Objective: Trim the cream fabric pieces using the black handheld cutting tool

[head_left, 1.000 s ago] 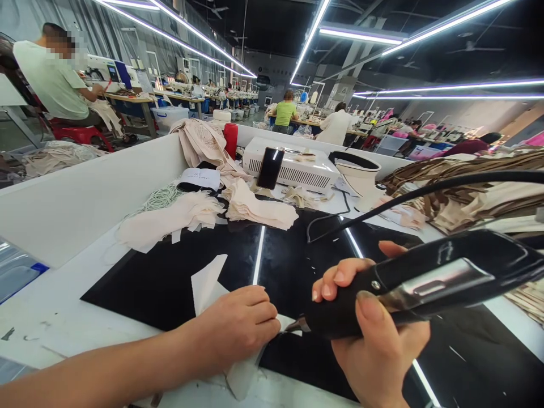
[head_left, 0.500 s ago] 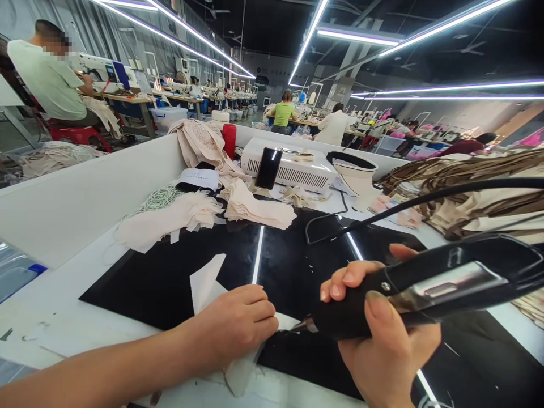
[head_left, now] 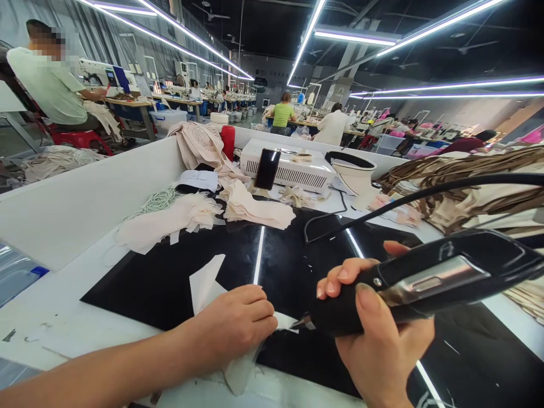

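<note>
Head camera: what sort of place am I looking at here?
Most likely a garment factory floor. Rows of sewing machines with seated workers run under long strip lights, beige fabric pieces lie heaped on the table, and the right hand holds a corded cutting tool.

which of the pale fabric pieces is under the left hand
The white fabric piece on the black mat, pinned by the left hand; the beige pieces lie untouched further back.

1. I see bright strip lights (head_left: 306, 42) overhead against a dark ceiling.
2. They glare as streaks on the glossy black mat (head_left: 170, 283).
3. Wide-angle distortion bends my edges; the near cutting tool (head_left: 425, 280) looms, slightly soft.
</note>
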The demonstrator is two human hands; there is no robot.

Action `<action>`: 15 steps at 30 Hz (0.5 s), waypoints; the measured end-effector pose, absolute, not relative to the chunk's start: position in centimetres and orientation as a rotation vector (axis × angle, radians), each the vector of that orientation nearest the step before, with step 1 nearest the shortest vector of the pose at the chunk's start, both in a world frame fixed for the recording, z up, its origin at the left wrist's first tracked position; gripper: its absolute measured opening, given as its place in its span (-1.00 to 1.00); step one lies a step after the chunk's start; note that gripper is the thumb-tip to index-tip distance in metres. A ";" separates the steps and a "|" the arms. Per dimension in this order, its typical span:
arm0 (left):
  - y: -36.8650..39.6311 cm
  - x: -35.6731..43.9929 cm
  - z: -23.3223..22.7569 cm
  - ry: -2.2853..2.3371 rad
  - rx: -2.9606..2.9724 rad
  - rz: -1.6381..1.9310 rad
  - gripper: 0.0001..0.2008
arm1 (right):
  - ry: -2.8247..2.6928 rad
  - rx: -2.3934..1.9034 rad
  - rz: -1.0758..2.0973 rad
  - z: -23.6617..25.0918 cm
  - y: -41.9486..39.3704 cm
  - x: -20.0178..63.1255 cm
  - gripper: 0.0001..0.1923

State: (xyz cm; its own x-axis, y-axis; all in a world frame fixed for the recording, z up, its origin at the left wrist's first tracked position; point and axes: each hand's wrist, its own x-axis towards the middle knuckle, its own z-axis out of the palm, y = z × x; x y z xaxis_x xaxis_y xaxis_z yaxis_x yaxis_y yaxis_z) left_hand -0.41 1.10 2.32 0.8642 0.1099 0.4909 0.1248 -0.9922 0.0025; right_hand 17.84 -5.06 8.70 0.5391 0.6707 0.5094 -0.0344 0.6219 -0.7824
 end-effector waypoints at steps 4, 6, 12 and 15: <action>0.6 -0.5 2.6 -0.256 -2.966 -0.789 -0.80 | -0.927 -0.834 0.458 8.6 -5.5 17.9 -0.51; 0.2 -0.6 2.6 -0.341 -2.944 -0.712 -0.78 | -0.926 -0.843 0.444 8.6 -5.9 17.9 -0.49; -1.2 -1.1 1.8 -0.524 -2.853 -0.493 -0.70 | -0.896 -0.858 0.413 8.7 -6.6 17.4 -0.48; -1.7 -1.6 1.7 -0.567 -2.872 -0.475 -0.66 | -0.876 -0.863 0.398 8.7 -6.8 17.2 -0.47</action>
